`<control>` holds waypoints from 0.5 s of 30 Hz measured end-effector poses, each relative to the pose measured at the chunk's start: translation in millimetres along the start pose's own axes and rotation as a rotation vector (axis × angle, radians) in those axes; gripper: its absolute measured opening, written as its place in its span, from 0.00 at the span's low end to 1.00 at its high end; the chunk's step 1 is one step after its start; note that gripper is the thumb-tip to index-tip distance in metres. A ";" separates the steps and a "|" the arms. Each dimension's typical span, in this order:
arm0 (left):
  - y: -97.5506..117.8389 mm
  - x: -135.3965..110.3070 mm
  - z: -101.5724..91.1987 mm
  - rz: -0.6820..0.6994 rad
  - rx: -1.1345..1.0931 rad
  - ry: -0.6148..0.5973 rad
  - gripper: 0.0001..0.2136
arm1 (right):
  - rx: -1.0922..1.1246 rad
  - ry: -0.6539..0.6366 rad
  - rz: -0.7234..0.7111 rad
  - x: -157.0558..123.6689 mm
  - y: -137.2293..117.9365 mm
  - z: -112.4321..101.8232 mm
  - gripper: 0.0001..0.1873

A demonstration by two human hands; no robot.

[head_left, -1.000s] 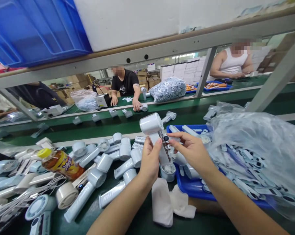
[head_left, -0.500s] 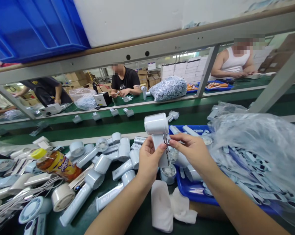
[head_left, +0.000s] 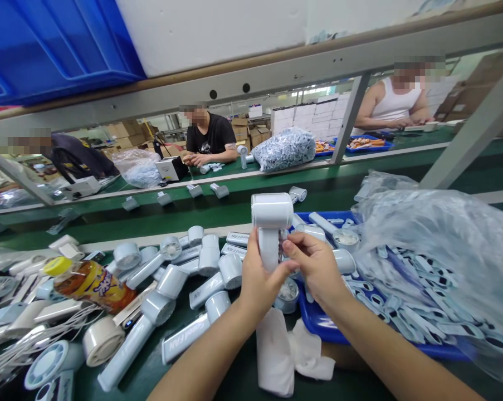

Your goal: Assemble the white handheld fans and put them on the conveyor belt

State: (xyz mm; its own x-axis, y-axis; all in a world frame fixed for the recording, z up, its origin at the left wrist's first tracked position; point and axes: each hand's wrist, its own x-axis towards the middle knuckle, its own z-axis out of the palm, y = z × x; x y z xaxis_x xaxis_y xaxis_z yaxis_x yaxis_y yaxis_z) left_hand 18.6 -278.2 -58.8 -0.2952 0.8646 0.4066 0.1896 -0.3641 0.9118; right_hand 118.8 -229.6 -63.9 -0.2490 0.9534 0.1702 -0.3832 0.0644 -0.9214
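Observation:
A pale blue handheld fan [head_left: 272, 211] stands upright between my hands, its round head on top and the open side of its handle turned to the right. My left hand [head_left: 257, 267] is wrapped round the handle from the left, thumb across its lower part. On the right edge of the handle, the fingertips of my right hand [head_left: 313, 259] are pinched together; whether they grip the fan itself or a small part there is hidden. Just below lie another fan head [head_left: 287, 295] and a crumpled white cloth [head_left: 274, 351].
A blue tray [head_left: 322, 328] holds fans and parts at right, beside a clear plastic bag [head_left: 443, 234] of pale blue pieces. Many fans [head_left: 184, 337], a drink bottle [head_left: 94, 284] and white cables [head_left: 42, 340] crowd the left. Co-workers [head_left: 211, 136] sit across the green belt [head_left: 243, 195].
The fan has turned a little and shifted slightly right, so less of the handle's open side shows. My right hand has closed in against its edge, and my left hand has rotated with it.

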 end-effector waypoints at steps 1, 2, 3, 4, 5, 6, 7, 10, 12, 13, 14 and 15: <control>2.3 0.5 -1.3 -0.003 0.020 -0.019 0.32 | 0.028 -0.008 0.030 -0.6 -0.3 -0.8 0.11; 4.9 1.1 -2.5 -0.011 0.031 -0.040 0.34 | 0.058 -0.020 0.063 -0.8 -0.7 -1.8 0.12; 7.5 1.7 -3.5 -0.025 0.029 -0.063 0.35 | 0.089 -0.036 0.090 -0.6 -0.9 -2.8 0.14; 10.0 2.1 -4.2 -0.043 0.020 -0.095 0.33 | 0.116 -0.057 0.103 0.2 -0.9 -3.8 0.15; 12.0 2.3 -4.8 -0.062 0.009 -0.130 0.31 | 0.136 -0.086 0.097 1.6 -0.4 -4.8 0.17; 13.5 2.3 -5.3 -0.086 -0.004 -0.166 0.29 | 0.148 -0.124 0.074 3.5 0.5 -6.1 0.19; 14.3 2.2 -5.8 -0.116 -0.020 -0.203 0.28 | 0.146 -0.171 0.040 5.9 1.6 -7.7 0.21; 13.5 2.9 -8.7 -0.130 -0.009 -0.254 0.26 | 0.016 -0.277 -0.117 13.6 2.2 -16.3 0.28; 11.8 5.4 -12.2 -0.038 0.110 -0.234 0.25 | -0.222 -0.299 -0.219 16.1 -3.0 -24.4 0.27; 11.1 7.1 -14.2 0.031 0.201 -0.222 0.24 | -0.372 -0.313 -0.259 16.0 -7.5 -28.2 0.24; 10.5 8.8 -16.2 0.102 0.289 -0.217 0.24 | -0.517 -0.328 -0.290 15.0 -12.9 -31.3 0.21; 10.1 10.3 -18.0 0.163 0.359 -0.220 0.25 | -0.638 -0.340 -0.314 13.2 -18.7 -33.5 0.20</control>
State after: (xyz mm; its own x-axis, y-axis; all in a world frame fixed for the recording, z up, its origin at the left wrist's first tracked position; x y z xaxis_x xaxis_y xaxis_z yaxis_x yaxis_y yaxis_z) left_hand 0.6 -279.2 -44.5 -0.0354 0.8731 0.4862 0.5417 -0.3921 0.7435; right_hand 152.4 -208.3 -56.2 -0.5118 0.7266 0.4584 0.0778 0.5706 -0.8176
